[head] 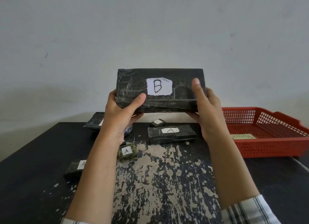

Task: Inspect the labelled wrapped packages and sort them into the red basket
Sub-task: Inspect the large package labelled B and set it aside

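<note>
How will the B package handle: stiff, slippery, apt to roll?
Probably stiff: B package shows no sag with left hand and right hand gripping its ends. Glossy wrap may slip. Flat sides, unlikely to roll.

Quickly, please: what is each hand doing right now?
Left hand: grips the B package.
Right hand: grips the same package.

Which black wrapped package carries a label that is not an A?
The large black wrapped package held up by the left hand and right hand: its white label reads B. Every readable label on the table reads A.
</note>
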Demonstrator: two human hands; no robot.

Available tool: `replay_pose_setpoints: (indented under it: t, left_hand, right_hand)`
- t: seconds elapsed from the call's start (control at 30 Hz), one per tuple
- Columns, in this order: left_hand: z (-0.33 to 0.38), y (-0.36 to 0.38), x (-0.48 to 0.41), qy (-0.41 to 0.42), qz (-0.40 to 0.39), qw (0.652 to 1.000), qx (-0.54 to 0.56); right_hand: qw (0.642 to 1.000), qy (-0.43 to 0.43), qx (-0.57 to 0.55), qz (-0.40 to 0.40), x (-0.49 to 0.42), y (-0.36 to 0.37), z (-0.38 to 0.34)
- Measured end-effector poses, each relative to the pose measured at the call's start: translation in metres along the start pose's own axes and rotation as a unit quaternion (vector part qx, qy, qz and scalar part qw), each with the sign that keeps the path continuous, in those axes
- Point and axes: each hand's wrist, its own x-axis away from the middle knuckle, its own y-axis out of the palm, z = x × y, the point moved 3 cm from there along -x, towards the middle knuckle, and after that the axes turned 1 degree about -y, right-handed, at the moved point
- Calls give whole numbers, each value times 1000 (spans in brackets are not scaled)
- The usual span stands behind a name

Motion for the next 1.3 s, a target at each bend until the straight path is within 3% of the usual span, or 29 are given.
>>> replay_pose_setpoints:
  t: [0.17,0.3,0.43,0.67,0.9,1.03,1.3]
  left_hand:
    - [0,-6,-2,4,29,1000,-1]
    - [-1,-3,-2,9,48,999,15]
    - [-6,0,-3,-37,37,997,49]
    - [-12,-5,-9,-43,20,997,55]
    - [-11,-12,-8,-63,16,997,-36]
    - [-11,-11,-8,-67,34,997,-4]
    - [-11,-7,-5,-25,7,999,-31]
  right_hand:
    - [996,-31,68,-40,-2,3,7]
    - [998,-35,36,-25,-4,5,10]
    - [999,-50,4,-16,-2,6,8]
    - [996,-16,-56,-71,-2,1,3]
    - [996,-15,-72,-51,-8,-5,8]
    - [994,-9,-78,-79,-6,-4,9]
    - [994,-31,79,-67,-7,-6,10]
